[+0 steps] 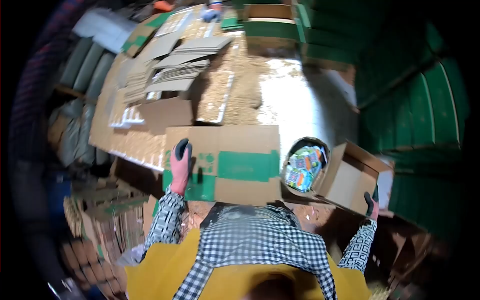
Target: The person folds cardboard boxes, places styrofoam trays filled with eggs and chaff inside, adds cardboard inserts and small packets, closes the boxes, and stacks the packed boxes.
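Note:
My left hand [180, 165], in a pink glove with dark fingertips, is over the left part of a flattened cardboard box [245, 137]. Its fingers are bent but apart, with nothing visible between them. Green printed panels cover part of that flat box. At the right, my right hand [372, 205] grips the near right edge of an open cardboard box [345, 182], which is tilted and shows a bare inside. Between the two boxes stands a round container [326, 147] holding several colourful printed packets [304, 167].
Folded cardboard sheets [187, 57] rise from a box beyond the flat one. Loose yellowish grains [245, 85] cover much of the table. Green boxes [415, 105] are stacked along the right. Another person's gloved hand [212, 14] shows at the far edge.

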{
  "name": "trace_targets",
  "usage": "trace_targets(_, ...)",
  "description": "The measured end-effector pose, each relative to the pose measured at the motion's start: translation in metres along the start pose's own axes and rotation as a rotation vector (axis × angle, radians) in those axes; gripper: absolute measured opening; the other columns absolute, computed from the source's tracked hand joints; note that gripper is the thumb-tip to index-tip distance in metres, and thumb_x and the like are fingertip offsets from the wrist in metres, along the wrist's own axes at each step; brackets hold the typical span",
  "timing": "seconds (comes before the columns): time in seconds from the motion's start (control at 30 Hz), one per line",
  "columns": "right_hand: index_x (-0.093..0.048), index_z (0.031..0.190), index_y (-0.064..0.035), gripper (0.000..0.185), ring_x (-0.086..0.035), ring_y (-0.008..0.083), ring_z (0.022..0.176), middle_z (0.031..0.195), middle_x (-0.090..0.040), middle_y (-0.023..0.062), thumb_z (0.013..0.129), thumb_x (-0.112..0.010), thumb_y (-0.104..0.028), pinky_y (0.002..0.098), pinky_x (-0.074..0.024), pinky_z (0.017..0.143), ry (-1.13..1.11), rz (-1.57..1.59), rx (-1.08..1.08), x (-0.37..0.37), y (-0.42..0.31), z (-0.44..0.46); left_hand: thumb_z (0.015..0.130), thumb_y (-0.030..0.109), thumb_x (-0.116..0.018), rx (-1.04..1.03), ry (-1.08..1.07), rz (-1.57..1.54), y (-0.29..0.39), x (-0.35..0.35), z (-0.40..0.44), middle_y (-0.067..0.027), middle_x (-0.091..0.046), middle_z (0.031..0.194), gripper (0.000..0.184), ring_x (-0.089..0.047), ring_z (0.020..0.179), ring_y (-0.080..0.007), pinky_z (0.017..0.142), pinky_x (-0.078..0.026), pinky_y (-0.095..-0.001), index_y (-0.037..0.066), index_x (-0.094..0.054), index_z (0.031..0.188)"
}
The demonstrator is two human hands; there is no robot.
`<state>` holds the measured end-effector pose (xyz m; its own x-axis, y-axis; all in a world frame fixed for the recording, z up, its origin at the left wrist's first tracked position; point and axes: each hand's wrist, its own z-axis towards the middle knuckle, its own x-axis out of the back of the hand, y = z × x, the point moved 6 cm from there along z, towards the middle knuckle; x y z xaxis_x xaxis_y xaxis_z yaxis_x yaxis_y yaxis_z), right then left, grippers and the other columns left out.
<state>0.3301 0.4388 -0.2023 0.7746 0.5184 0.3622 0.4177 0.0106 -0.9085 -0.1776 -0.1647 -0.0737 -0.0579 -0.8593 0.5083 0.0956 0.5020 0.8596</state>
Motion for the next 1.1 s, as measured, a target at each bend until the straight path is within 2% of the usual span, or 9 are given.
trace_targets(0.17,-0.051,0.132,0.0006,0.055,-0.053,0.0213,0.111,0.128,-0.056,0.0114,0.087,-0.065,-0.026,0.0329,-0.0412,0.098,0.16,-0.196,0.051,0.091,0.022,0.054,0.083,0.053,-0.062,0.078,0.134,0.835,-0.053,0.052,0.041,-0.0217,-0.049,0.128,0.072,-0.044,0.121,-0.0387,0.104,-0.031,-0.0493,-0.001,-0.049,0.129)
trace_targets(0.3,-0.047,0.135,0.0028,0.048,-0.055,0.02,0.117,0.128,-0.056,0.0154,0.093,-0.054,-0.02,0.0339,-0.0457,0.099,-0.1,0.499,0.294,-0.15,-0.338,-0.114,0.083,0.065,-0.054,0.252,0.101,0.805,-0.144,0.058,0.059,-0.0278,-0.036,0.142,0.091,-0.032,0.134,-0.0413,0.11,-0.023,-0.0501,-0.002,-0.034,0.141)
trace_targets(0.4,-0.036,0.141,0.004,0.063,-0.04,0.0244,0.134,0.144,-0.041,0.0194,0.088,-0.061,-0.019,0.0372,-0.0322,0.11,-0.61,-0.089,0.183,-0.342,-0.347,-0.142,0.084,0.066,-0.05,0.368,0.142,0.599,-0.125,0.061,0.064,-0.0227,-0.039,0.142,0.089,-0.035,0.132,-0.0408,0.109,-0.025,-0.0511,0.0,-0.034,0.142)
trace_targets(0.5,-0.028,0.143,0.0045,0.089,-0.03,0.0473,0.134,0.145,-0.031,0.0305,0.083,-0.063,-0.05,0.0499,-0.0256,0.111,-0.295,-0.893,0.168,-0.471,-0.241,-0.112,0.085,0.068,-0.046,0.482,-0.01,0.356,-0.137,0.074,0.083,-0.0227,-0.038,0.143,0.084,-0.034,0.132,-0.0413,0.108,-0.027,-0.0503,0.004,-0.04,0.139)
trace_targets(0.57,-0.028,0.143,0.0056,0.096,-0.026,0.0532,0.132,0.144,-0.028,0.0334,0.08,-0.059,-0.061,0.054,-0.0216,0.111,-0.231,-0.982,0.127,-0.491,-0.25,-0.132,0.089,0.052,-0.057,0.409,-0.045,-0.039,-0.12,0.079,0.084,-0.0195,-0.062,0.111,0.061,-0.058,0.105,-0.0335,0.089,-0.046,-0.0387,0.001,-0.056,0.123)
trace_targets(0.7,-0.052,0.115,0.004,0.05,-0.055,0.0236,0.098,0.107,-0.059,0.0125,0.087,-0.067,-0.035,0.0356,-0.0439,0.09,-0.008,0.291,0.02,-0.446,-0.247,-0.1,0.095,0.029,-0.058,0.219,0.057,-0.645,-0.046,0.126,0.069,-0.0116,-0.063,0.09,0.034,-0.057,0.08,-0.0153,0.073,-0.048,-0.0291,-0.004,-0.061,0.104)
trace_targets(0.77,-0.052,0.09,-0.0007,0.025,-0.049,0.0147,0.074,0.082,-0.054,0.0015,0.09,-0.066,-0.022,0.0294,-0.0444,0.072,0.057,0.645,-0.043,-0.42,-0.285,-0.097,0.096,0.027,-0.054,0.084,-0.008,-0.54,-0.026,0.147,0.075,-0.0115,-0.063,0.09,0.033,-0.057,0.08,-0.0136,0.073,-0.047,-0.0278,-0.003,-0.062,0.105)
trace_targets(0.83,-0.047,0.084,-0.0037,0.023,-0.046,0.0127,0.071,0.08,-0.049,0.0001,0.085,-0.07,-0.007,0.0284,-0.0417,0.067,0.407,0.388,0.271,-0.403,-0.342,-0.116,0.098,0.026,-0.051,-0.066,-0.092,-0.312,-0.006,0.168,0.089,-0.0116,-0.063,0.09,0.031,-0.057,0.081,-0.0141,0.074,-0.047,-0.028,-0.002,-0.062,0.106)
trace_targets(1.1,-0.049,0.112,-0.0013,0.028,-0.051,0.0184,0.102,0.113,-0.054,0.0109,0.084,-0.05,0.002,0.0319,-0.0389,0.096,-0.116,0.53,0.924,-0.397,-0.453,-0.254,0.099,0.036,-0.047,0.021,0.089,-0.877,-0.019,0.165,0.128,-0.0061,-0.063,0.099,0.042,-0.058,0.086,-0.0132,0.073,-0.049,-0.0295,-0.002,-0.06,0.112)
